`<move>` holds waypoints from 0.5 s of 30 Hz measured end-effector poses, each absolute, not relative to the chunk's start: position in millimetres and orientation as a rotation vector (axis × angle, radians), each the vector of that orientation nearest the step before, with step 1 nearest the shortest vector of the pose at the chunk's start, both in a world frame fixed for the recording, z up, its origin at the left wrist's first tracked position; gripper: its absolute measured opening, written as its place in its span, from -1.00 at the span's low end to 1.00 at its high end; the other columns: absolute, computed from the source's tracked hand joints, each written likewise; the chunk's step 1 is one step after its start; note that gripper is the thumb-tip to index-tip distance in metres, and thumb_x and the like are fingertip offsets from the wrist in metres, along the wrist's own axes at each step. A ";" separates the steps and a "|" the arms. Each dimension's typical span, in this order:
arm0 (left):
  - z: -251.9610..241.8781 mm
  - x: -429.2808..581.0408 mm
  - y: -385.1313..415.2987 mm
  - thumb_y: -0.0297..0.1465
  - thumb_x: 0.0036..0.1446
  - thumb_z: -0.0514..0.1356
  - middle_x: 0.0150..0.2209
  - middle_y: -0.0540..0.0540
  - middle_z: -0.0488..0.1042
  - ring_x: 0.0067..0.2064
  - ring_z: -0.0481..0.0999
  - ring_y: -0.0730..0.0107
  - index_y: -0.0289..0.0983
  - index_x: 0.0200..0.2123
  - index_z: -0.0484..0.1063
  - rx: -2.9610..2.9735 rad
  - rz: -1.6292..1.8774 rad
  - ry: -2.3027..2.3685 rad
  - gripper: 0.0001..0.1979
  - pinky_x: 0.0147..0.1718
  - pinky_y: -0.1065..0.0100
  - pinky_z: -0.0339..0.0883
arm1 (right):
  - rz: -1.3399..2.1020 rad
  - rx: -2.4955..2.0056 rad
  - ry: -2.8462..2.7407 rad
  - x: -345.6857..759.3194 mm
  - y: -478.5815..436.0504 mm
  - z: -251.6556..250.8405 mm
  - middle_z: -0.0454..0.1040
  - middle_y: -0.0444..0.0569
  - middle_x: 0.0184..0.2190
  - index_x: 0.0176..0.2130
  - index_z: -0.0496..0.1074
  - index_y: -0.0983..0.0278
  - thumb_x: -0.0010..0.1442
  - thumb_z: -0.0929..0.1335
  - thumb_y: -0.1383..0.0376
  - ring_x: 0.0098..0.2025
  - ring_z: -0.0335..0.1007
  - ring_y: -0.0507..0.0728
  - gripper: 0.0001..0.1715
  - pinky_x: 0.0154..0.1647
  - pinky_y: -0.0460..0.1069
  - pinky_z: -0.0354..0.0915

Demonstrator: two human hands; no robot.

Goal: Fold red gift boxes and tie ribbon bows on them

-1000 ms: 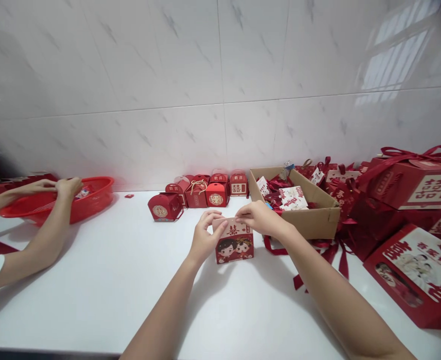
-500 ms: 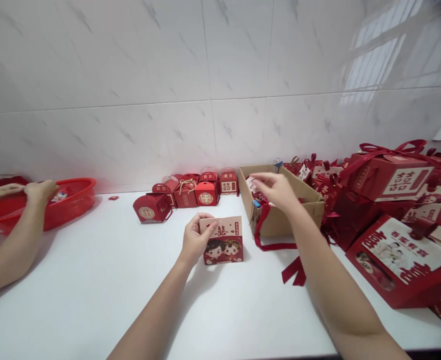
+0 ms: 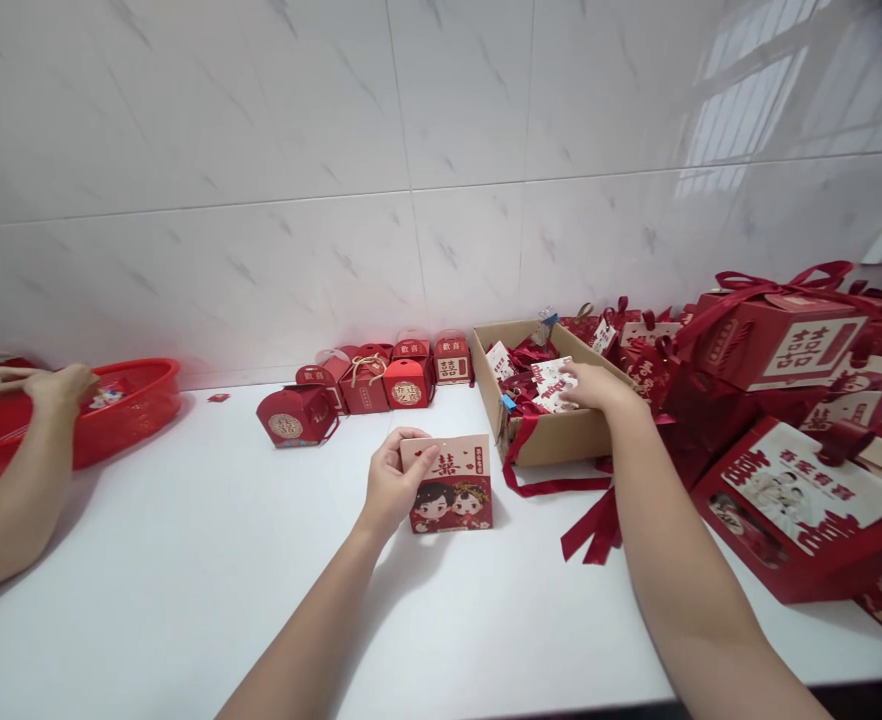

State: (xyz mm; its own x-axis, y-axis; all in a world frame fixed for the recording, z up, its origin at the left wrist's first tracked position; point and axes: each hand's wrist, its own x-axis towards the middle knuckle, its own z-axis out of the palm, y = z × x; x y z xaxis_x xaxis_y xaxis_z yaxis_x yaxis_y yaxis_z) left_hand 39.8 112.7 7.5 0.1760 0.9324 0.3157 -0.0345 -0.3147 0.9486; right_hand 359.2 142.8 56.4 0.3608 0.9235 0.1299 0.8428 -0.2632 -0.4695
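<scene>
A small red and cream gift box [image 3: 452,485] with a cartoon couple on its front stands on the white table [image 3: 186,580]. My left hand [image 3: 392,480] grips its left top edge, thumb over the front. My right hand [image 3: 589,385] reaches into the open cardboard box [image 3: 561,435] at the right and rests on the red and white folded cards [image 3: 550,380] inside; its fingers are mostly hidden among them. A red ribbon [image 3: 561,490] trails from that box onto the table.
Several small red gift boxes [image 3: 370,385] line the tiled wall. Larger red gift boxes with ribbons [image 3: 793,480] crowd the right side. At the far left another person's hands [image 3: 51,385] work at a red plastic basket [image 3: 122,415].
My right hand let go of the small box's top and moved right into the cardboard box. My left hand kept hold of the small box. The view shifted right.
</scene>
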 end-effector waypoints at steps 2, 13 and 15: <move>7.0 40.7 112.1 -0.25 -0.05 0.30 -0.46 0.05 0.39 -0.45 0.38 0.49 -0.25 -0.33 0.30 1.520 1.309 0.898 -0.71 -0.46 0.49 0.29 | 0.330 -2.208 -1.659 356.7 139.6 56.8 0.48 0.07 -0.04 0.05 0.40 0.16 -0.17 0.44 0.42 -0.16 0.47 0.23 -0.26 -0.24 -0.01 0.32; 5.3 41.6 112.0 -0.25 -0.01 0.28 -0.45 0.05 0.37 -0.43 0.36 0.51 -0.26 -0.31 0.29 1.562 1.335 0.904 -0.72 -0.46 0.51 0.27 | 0.066 -2.339 -1.949 340.0 132.5 61.5 0.27 0.26 0.10 0.09 0.32 0.27 0.08 0.30 0.42 0.08 0.24 0.40 -0.45 -0.07 0.16 0.21; 5.0 41.2 111.7 -0.25 0.00 0.27 -0.44 0.05 0.37 -0.43 0.37 0.51 -0.26 -0.31 0.29 1.579 1.336 0.917 -0.73 -0.46 0.51 0.27 | -0.031 -2.283 -1.998 332.6 139.1 72.3 0.23 0.26 0.12 0.04 0.36 0.30 0.11 0.27 0.49 0.17 0.12 0.39 -0.52 0.06 0.18 0.11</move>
State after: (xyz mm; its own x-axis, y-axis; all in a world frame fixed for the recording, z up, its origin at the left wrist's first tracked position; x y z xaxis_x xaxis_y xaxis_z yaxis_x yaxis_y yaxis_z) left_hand 41.2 111.7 5.0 0.1599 0.9181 0.3625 0.0086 -0.3686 0.9296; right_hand 332.6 139.1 72.3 0.1350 0.9871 0.0860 0.9893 -0.1294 -0.0676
